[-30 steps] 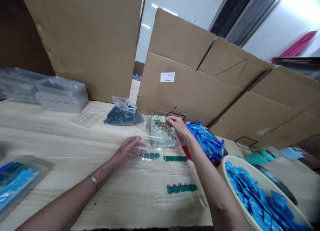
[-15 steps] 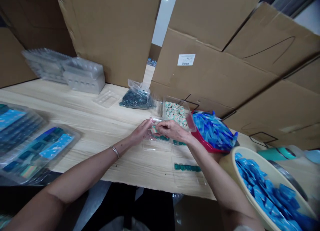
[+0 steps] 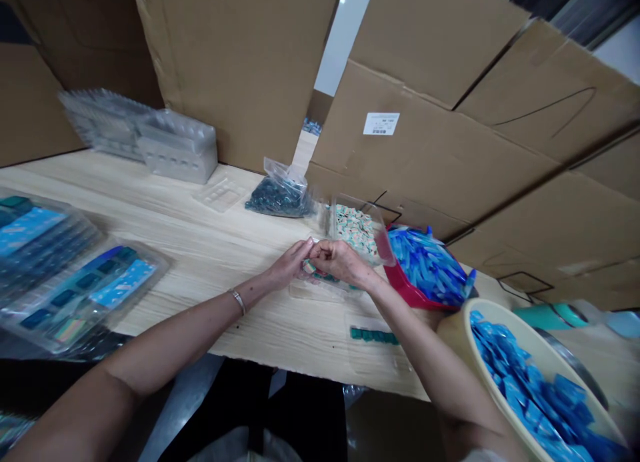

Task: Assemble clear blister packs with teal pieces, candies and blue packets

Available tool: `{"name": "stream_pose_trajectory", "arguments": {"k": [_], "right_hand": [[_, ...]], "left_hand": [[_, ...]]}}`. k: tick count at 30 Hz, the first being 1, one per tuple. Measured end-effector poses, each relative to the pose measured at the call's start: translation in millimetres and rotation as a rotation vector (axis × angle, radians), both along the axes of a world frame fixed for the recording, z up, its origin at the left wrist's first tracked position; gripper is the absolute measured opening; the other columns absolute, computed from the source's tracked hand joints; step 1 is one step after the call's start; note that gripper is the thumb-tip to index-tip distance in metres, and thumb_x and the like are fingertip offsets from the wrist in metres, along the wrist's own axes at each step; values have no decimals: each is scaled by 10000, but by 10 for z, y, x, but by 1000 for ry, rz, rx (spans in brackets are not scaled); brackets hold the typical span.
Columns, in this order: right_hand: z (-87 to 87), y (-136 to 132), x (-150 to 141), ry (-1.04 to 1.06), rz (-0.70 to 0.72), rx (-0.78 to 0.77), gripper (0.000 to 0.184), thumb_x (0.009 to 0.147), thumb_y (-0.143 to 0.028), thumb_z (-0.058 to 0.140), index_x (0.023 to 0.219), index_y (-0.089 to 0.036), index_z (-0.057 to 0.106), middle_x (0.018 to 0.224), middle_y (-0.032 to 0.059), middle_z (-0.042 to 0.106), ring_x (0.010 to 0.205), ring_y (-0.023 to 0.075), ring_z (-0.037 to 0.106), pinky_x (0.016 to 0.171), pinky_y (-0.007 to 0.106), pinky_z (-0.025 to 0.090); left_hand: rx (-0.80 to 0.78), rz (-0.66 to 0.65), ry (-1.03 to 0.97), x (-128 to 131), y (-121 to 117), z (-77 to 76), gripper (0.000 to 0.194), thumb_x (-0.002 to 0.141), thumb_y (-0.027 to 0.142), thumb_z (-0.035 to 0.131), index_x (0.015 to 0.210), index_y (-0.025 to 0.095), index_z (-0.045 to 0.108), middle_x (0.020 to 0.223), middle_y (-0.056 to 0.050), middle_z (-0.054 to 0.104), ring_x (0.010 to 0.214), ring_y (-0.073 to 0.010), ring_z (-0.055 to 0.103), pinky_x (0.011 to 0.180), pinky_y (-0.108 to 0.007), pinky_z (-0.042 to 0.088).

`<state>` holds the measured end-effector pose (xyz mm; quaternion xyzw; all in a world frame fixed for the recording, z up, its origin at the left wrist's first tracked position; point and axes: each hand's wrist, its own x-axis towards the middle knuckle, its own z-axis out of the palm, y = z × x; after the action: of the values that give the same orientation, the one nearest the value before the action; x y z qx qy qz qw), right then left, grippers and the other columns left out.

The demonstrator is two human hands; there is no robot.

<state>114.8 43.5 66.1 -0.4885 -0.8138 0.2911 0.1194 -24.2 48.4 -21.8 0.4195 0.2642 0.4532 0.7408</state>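
Note:
My left hand [image 3: 291,263] is closed at the left end of a clear plastic tray [image 3: 316,291], its fingertips on the edge. Small teal and striped pieces [image 3: 310,267] show in that tray, partly covered by my fingers. Over the same tray, my right hand [image 3: 339,261] is closed in a pinch, its fingertips touching those of the left. What the pinch holds is hidden. Nearer to me lies another clear tray with a row of teal pieces [image 3: 374,335]. Just behind my right hand stands a clear box [image 3: 384,250] of small striped pieces [image 3: 354,227].
On the right are a red basin [image 3: 400,282] of blue slender pieces and a cream tub [image 3: 453,322] of blue packets. A bag of dark teal pieces [image 3: 277,197] and stacked clear trays [image 3: 175,149] stand behind. Filled packs [image 3: 95,289] lie left. Cardboard [image 3: 425,162] walls the back.
My right hand has moved slightly left, and its fingertips now meet those of my left hand. The striped piece between them is more covered. The whole view has shifted a little.

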Motion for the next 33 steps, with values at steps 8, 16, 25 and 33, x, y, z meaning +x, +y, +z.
{"name": "stream_pose_trajectory", "arguments": {"k": [8, 16, 25, 33], "right_hand": [[-4, -192, -38, -186, 46, 279, 116, 808, -212, 567, 880, -182, 654, 653, -14, 586, 564, 86, 462, 545, 203, 291], [43, -105, -33, -133, -37, 43, 66, 758, -183, 562, 729, -155, 614, 554, -44, 508, 506, 72, 416, 499, 191, 273], [67, -129, -139, -336, 73, 295, 146, 820, -145, 519, 773, -168, 655, 743, 49, 644, 621, 120, 507, 554, 236, 272], [6, -277, -116, -298, 116, 263, 191, 883, -221, 489, 863, -206, 678, 825, 55, 685, 705, 150, 593, 590, 228, 327]], "left_hand": [[-46, 3, -28, -20, -26, 55, 428, 825, 526, 496, 1048, 162, 514, 859, -40, 596, 603, -125, 611, 490, -248, 528], [29, 49, 71, -17, -65, 94, 387, 814, 523, 510, 983, 178, 549, 821, -27, 579, 647, -135, 605, 485, -235, 517], [-33, 35, 15, -15, -32, 60, 383, 821, 508, 509, 1012, 178, 546, 913, -51, 598, 683, -155, 621, 519, -288, 545], [-68, 27, 21, -26, -28, 28, 417, 828, 525, 496, 1025, 163, 565, 877, -55, 635, 676, -156, 634, 541, -255, 525]]}}
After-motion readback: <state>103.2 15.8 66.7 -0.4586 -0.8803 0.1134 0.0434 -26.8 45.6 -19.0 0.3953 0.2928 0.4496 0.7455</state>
